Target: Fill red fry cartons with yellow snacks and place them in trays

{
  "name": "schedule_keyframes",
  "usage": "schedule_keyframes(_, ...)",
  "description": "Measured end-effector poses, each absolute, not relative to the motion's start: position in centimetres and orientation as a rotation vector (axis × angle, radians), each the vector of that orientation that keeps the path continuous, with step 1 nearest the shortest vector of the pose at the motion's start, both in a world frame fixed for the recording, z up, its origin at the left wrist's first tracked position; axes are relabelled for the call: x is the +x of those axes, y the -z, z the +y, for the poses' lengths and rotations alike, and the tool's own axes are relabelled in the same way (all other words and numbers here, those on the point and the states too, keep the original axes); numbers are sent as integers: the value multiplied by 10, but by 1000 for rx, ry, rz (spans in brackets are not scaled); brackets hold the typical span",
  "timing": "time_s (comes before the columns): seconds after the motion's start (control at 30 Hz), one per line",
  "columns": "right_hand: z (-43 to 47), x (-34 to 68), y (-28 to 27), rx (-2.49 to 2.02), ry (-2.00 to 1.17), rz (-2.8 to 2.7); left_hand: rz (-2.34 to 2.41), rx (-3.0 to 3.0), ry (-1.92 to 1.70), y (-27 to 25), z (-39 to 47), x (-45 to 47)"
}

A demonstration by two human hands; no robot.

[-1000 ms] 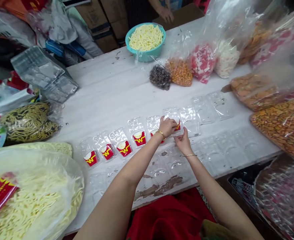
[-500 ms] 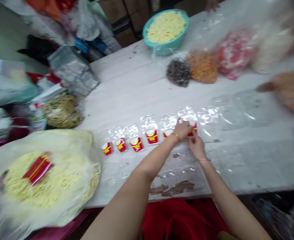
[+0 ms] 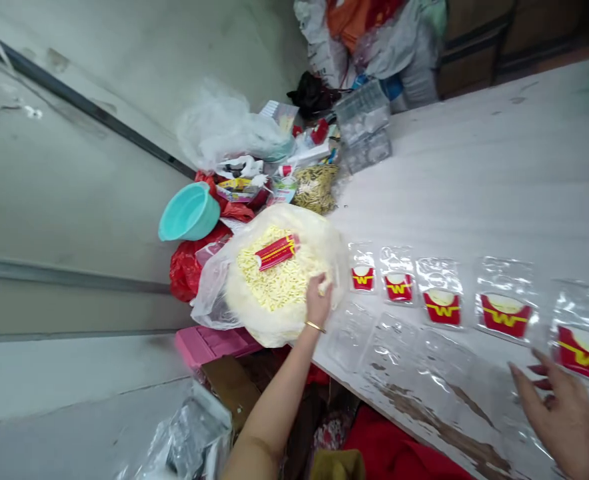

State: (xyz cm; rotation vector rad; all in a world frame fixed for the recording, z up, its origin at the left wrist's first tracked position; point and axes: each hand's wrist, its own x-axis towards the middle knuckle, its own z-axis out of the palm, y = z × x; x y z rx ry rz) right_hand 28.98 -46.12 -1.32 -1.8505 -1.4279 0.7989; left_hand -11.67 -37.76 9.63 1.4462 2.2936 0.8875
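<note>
My left hand (image 3: 318, 300), a gold bangle at its wrist, is at the right side of a large open plastic bag (image 3: 301, 217) full of small pale yellow pieces (image 3: 274, 290). Its fingers are curled, with pale bits showing between them. On the heap lies a stack of red and yellow cards (image 3: 277, 252). Over the table's right part hovers my right hand (image 3: 561, 407), fingers apart and nothing held. Close to it is a clear blister tray (image 3: 504, 277) with a red fries-box card (image 3: 507, 317) in its lower part; similar trays with cards form a row.
Clear trays without cards (image 3: 397, 343) lie along the front edge of the white table (image 3: 474, 173). Behind the bag are an empty turquoise basin (image 3: 189, 212), a bag of tan bands (image 3: 315, 189) and stacked clear containers (image 3: 364, 123). A pink box (image 3: 214, 343) is below the bag.
The view has swung left. My left hand has gone from a card in the row to the bag of yellow pieces. My right hand has left that card and opened.
</note>
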Motion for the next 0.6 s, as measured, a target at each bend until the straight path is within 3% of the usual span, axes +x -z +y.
schedule_keyframes(0.07,-459,229,0,-1755,-864,-1565,2593,1096,-927,-116,-370,-211)
schedule_keyframes(0.23,-453,99,-27,-1491,-976,-1776,2704,826,-942,-134,-348,-355)
schedule_keyframes(0.6,-441,-48,-64,-1323,-1059,-1954,2482,804,-946,-102,-338,-406)
